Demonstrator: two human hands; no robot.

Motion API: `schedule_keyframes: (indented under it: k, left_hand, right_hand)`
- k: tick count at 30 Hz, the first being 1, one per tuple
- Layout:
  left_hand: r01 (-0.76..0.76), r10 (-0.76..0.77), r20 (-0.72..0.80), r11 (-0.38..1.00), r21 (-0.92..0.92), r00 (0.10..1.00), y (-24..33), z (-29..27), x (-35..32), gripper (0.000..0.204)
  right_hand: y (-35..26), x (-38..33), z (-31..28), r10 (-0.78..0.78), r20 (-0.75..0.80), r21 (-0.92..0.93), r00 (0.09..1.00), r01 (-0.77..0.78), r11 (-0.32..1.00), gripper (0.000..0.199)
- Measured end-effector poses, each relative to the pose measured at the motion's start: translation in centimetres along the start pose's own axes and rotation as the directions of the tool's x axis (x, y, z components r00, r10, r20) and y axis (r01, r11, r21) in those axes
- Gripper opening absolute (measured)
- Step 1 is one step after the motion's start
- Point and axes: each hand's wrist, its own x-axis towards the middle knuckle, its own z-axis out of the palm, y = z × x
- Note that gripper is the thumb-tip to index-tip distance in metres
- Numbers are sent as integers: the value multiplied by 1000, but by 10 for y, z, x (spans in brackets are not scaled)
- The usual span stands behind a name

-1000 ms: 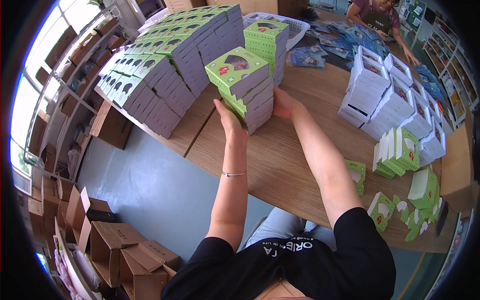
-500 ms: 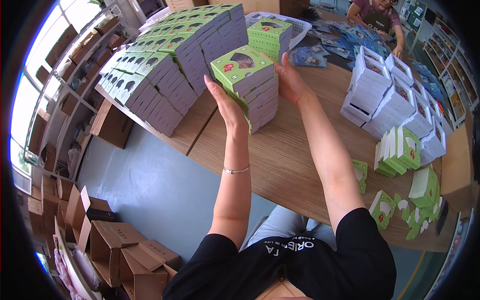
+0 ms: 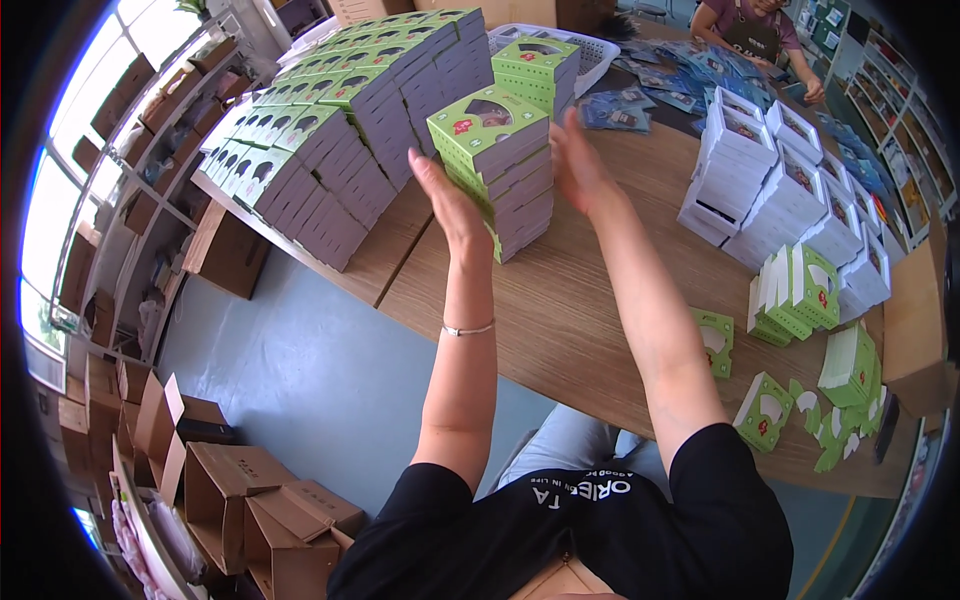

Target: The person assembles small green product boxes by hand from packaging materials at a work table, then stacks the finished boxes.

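A stack of green-and-white window boxes stands upright in front of me on the wooden table. My left hand lies along its left side, fingers stretched out and the palm facing the boxes. At the right side is my right hand, thumb raised and fingers straight, partly hidden behind the stack's edge. Whether the right palm presses on the boxes or just stands beside them is hard to tell. The top box has a cut-out window with something inside. Just behind stands another short stack of green boxes.
A big block of stacked green boxes fills the left. White trays are piled at the right, near green sleeves and paper scraps. A white basket and blue packets lie farther back, near a co-worker. Cardboard boxes crowd the floor.
The top box has shifted into better line with the boxes below. My right hand has moved slightly down along the stack's side. The co-worker's hand has lifted a little.
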Motion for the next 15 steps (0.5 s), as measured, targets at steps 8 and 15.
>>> schedule_keyframes:
  k: [8,15]
  left_hand:
    - [381,-381,49,891,-245,923,-44,-41,-17,72]
    - [283,-303,-79,937,-204,950,-82,-31,7,63]
  right_hand:
    - [92,-52,35,318,-722,185,615,-272,944,22]
    - [82,-25,27,317,-609,216,727,-233,948,23]
